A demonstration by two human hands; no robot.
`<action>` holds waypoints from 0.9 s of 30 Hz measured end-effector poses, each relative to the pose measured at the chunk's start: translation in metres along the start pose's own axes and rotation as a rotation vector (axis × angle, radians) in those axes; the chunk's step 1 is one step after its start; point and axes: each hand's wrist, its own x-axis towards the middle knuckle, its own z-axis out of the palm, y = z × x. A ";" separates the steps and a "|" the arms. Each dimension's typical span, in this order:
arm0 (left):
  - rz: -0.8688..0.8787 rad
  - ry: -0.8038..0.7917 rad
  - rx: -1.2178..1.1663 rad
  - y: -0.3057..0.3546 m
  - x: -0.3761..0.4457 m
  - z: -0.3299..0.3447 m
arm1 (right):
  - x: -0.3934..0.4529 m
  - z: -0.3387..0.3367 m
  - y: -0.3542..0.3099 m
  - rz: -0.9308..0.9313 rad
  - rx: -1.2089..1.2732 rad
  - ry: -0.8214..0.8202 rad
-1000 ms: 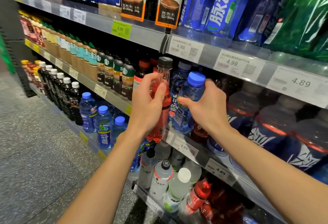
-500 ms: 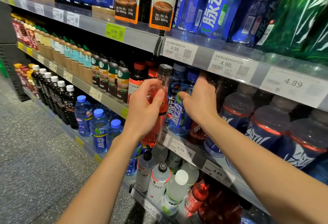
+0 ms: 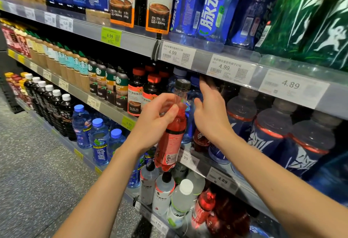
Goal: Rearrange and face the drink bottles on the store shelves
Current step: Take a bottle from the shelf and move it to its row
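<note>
My left hand [image 3: 156, 122] grips the red drink bottle [image 3: 172, 136] upright before the shelf [image 3: 293, 94]. My right hand [image 3: 211, 113] reaches in, fingers loose, holding nothing.

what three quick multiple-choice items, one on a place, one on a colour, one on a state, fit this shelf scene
1. Where is the red drink bottle?
A. in the left hand
B. on the floor
C. on the top shelf

2. What colour is that bottle's cap?
A. white
B. dark grey
C. yellow

3. How is the right hand?
A. fist round a can
B. gripping a price tag
C. open, fingers extended

Answers: 1 A, the left hand grips its neck; 2 B, the cap looks dark grey; 3 C, the fingers reach toward the shelf, holding nothing.
</note>
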 end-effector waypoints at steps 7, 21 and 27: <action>0.063 -0.214 -0.064 0.003 0.000 0.007 | -0.074 -0.013 0.017 0.018 0.433 -0.049; -0.115 -0.698 -0.178 0.005 -0.036 0.066 | -0.146 -0.055 0.076 0.193 0.417 -0.023; -0.308 -0.871 -0.111 -0.015 -0.057 0.103 | -0.180 -0.059 0.106 0.264 0.327 -0.050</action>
